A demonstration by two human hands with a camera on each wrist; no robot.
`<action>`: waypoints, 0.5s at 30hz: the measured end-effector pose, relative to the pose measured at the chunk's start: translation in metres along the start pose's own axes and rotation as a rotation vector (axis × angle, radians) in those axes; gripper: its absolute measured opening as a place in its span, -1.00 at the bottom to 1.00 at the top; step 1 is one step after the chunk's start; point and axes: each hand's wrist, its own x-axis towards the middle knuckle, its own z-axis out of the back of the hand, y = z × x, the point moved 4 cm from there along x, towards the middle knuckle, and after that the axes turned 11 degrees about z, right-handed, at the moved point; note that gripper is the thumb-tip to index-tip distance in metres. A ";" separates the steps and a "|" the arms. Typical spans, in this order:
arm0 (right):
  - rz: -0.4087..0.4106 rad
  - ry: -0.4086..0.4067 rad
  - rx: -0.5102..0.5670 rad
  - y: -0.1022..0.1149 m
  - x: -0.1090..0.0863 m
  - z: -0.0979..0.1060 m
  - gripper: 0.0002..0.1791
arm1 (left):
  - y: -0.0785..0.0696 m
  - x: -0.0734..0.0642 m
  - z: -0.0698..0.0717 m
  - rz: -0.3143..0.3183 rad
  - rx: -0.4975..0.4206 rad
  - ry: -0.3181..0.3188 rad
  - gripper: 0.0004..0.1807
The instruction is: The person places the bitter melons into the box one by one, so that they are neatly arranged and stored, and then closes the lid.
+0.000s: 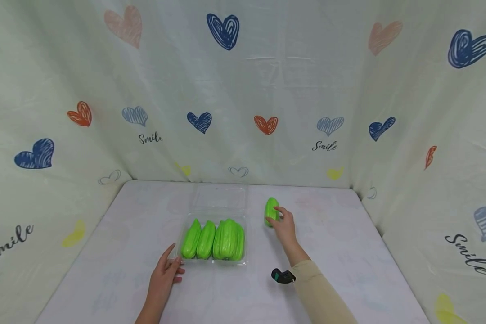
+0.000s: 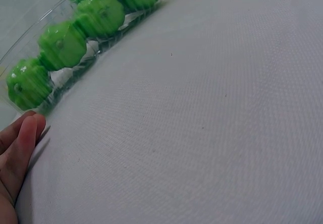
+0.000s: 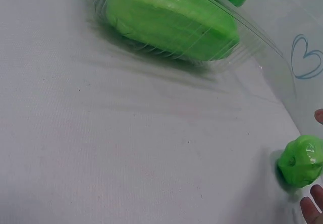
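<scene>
A clear plastic box holds several green ridged gourds lying side by side. Its lid is folded back flat behind it. Another green gourd lies on the table to the right of the box. My right hand is over this gourd, thumb and fingers spread on either side. In the right wrist view a gap shows between the fingertips and the gourd. My left hand is at the box's front left corner, fingers extended; its fingertips appear to touch the box wall.
A white cloth-covered table carries everything. A pale curtain printed with hearts stands behind and at both sides. A black wrist camera sticks out by the right sleeve.
</scene>
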 end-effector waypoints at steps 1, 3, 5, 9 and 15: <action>-0.003 0.003 -0.001 -0.001 0.001 -0.001 -0.43 | 0.000 0.000 0.000 -0.002 -0.001 -0.001 -0.34; -0.015 0.006 0.011 -0.004 0.002 -0.002 -0.43 | -0.001 0.000 0.000 -0.002 -0.003 -0.002 -0.35; -0.024 0.012 0.024 -0.006 0.004 -0.004 -0.44 | -0.001 0.000 0.000 0.001 0.001 -0.003 -0.34; -0.045 0.032 0.067 -0.011 0.005 -0.007 -0.44 | -0.001 0.000 0.001 0.012 0.009 -0.003 -0.32; -0.041 0.067 0.058 -0.015 0.006 -0.011 -0.43 | 0.000 -0.001 0.001 0.015 0.020 -0.003 -0.32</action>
